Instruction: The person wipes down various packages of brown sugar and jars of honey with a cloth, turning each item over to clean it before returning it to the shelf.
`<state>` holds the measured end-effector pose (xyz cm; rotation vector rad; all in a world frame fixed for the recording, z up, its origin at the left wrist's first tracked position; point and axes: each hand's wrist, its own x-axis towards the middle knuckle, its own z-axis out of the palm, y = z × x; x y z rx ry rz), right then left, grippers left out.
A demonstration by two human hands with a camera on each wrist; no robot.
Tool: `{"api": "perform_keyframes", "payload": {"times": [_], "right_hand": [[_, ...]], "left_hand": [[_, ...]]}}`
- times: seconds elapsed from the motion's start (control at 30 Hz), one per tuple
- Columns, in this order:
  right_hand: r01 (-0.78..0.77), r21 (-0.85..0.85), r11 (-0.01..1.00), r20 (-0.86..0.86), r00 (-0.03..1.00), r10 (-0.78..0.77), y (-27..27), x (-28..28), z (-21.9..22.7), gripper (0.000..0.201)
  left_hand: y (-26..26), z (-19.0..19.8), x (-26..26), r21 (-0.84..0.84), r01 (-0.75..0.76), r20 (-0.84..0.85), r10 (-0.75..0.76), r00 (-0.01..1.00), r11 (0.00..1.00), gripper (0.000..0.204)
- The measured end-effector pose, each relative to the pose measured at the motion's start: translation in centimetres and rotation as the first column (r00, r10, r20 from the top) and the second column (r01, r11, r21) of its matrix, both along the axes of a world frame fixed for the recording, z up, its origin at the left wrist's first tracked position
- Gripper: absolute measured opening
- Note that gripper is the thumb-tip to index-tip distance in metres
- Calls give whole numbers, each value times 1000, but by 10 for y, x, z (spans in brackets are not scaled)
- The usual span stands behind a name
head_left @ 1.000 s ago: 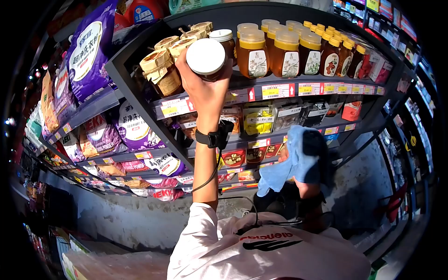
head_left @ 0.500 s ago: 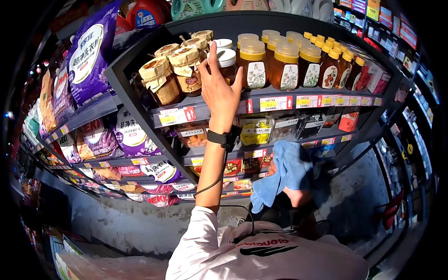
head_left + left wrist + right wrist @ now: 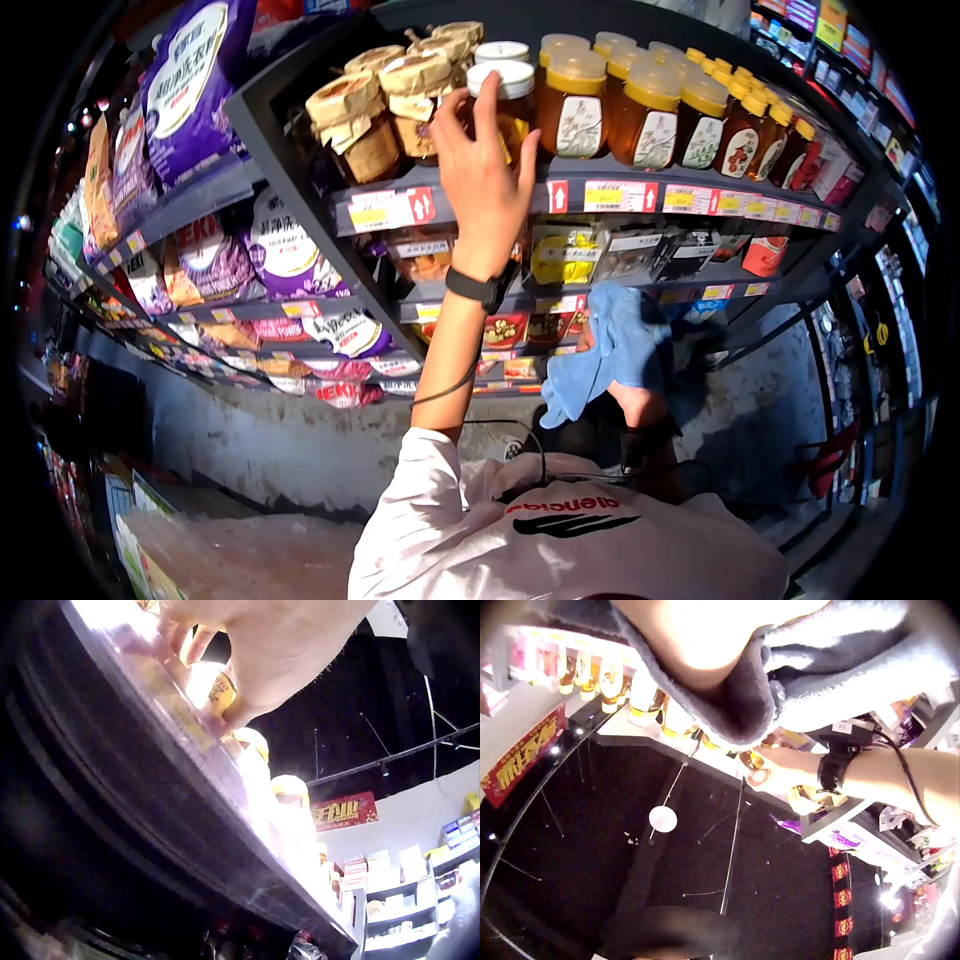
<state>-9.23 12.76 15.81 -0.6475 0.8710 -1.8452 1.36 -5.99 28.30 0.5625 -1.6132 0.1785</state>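
Note:
In the head view the left hand (image 3: 485, 190) is raised at the front of the upper shelf, its fingers spread and slightly bent at a jar with a white lid (image 3: 502, 80). The index fingertip touches the lid's front edge; the thumb points up beside the jar's right side. The left wrist view shows this hand (image 3: 262, 652) over the jar's yellow label (image 3: 223, 688). Lower and to the right, the right hand (image 3: 635, 400) grips a bunched blue cloth (image 3: 630, 340), which covers most of its fingers. The cloth (image 3: 840, 675) fills the top of the right wrist view.
Paper-topped jars (image 3: 350, 125) stand left of the white-lidded jar. Yellow-capped honey bottles (image 3: 577, 110) line the shelf to its right. Below are packets (image 3: 565, 255) on a lower shelf (image 3: 540, 300). Purple detergent bags (image 3: 195, 90) hang over the left-hand shelving.
A white-lidded jar gripped by the left hand earlier now stands on the shelf. The grip has loosened, with fingers still at the jar. The right hand and cloth have shifted slightly.

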Motion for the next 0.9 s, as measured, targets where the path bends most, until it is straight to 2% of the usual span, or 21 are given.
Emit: {"api": "perform_keyframes", "payload": {"times": [0.03, 0.1, 0.13, 0.17, 0.2, 0.23, 0.27, 0.3, 0.33, 0.37, 0.43, 0.47, 0.5, 0.57, 0.67, 0.7, 0.73, 0.77, 0.8, 0.87, 0.9], "right_hand": [[69, 35, 997, -98, 993, -65, -1, 2, -2, 23], [39, 88, 995, -156, 987, -25, 6, 5, 2, 21], [-6, 132, 991, -6, 1000, 6, 8, 5, 0, 19], [-55, 169, 984, 145, 989, 30, 11, 2, -2, 17], [-133, -77, 988, 209, 967, 147, 12, -10, -15, 15], [-181, -277, 944, 311, 912, 266, 10, -27, -34, 17], [29, -152, 988, 386, 922, 32, 8, -25, -28, 19], [235, -9, 972, 429, 879, -209, 7, -23, -21, 21], [312, -42, 949, 255, 922, -291, 9, -24, -21, 24], [312, -33, 950, 259, 920, -293, 9, -26, -24, 24], [278, -16, 961, 332, 908, -257, 5, -31, -29, 26], [201, -4, 980, 268, 944, -193, 8, -32, -25, 23], [198, 0, 980, 266, 945, -191, 9, -26, -18, 23], [208, 23, 978, 150, 966, -209, 5, -13, -5, 21], [183, -21, 983, -13, 983, -184, -6, -16, -25, 20], [178, -20, 984, -13, 984, -178, -5, -15, -28, 20], [361, -101, 927, -640, 690, -338, -2, -12, -32, 21], [435, -284, 854, -941, 46, -336, -1, -9, -32, 23], [433, -284, 855, -941, 46, -336, -2, -12, -36, 23], [520, -48, 853, -995, 54, -89, -4, -21, -49, 31], [515, -44, 856, -989, 101, -111, -5, -22, -53, 31]], "left_hand": [[1, -1, -2, 1, -7, -5, 7, 1000, 1000, 69], [11, -11, 3, -24, 49, -75, -51, 996, 998, 70], [18, -23, 7, -33, 84, -121, -87, 989, 996, 67], [30, -38, 14, -24, 119, -160, -121, 980, 993, 54], [34, -60, 21, -63, 173, -159, -181, 970, 983, 37], [38, -84, 31, -33, 195, -114, -197, 974, 980, 23], [38, -103, 41, -14, 179, -29, -180, 983, 984, 18], [28, -128, 51, 52, 155, 26, -156, 987, 987, 16], [16, -147, 62, 113, 103, 35, -107, 994, 988, 20], [3, -163, 75, 173, 49, 48, -58, 997, 984, 24], [-12, -160, 97, 132, -193, 157, 172, 973, 972, 33], [-20, -164, 109, 141, -293, 268, 248, 931, 946, 43], [-27, -164, 116, 140, -346, 336, 284, 898, 928, 47], [-34, -162, 124, 261, -392, 492, 228, 840, 882, 47], [-33, -164, 127, 344, -357, 494, 155, 856, 869, 48], [-31, -164, 128, 346, -361, 494, 159, 855, 866, 48], [-28, -164, 130, 305, -381, 511, 188, 839, 873, 49], [-26, -165, 131, 263, -398, 526, 215, 823, 879, 50], [-25, -167, 134, 276, -387, 484, 221, 847, 880, 51], [-22, -164, 142, 338, -362, 459, 184, 869, 869, 54], [-20, -161, 144, 357, -360, 467, 169, 868, 862, 54]]}}
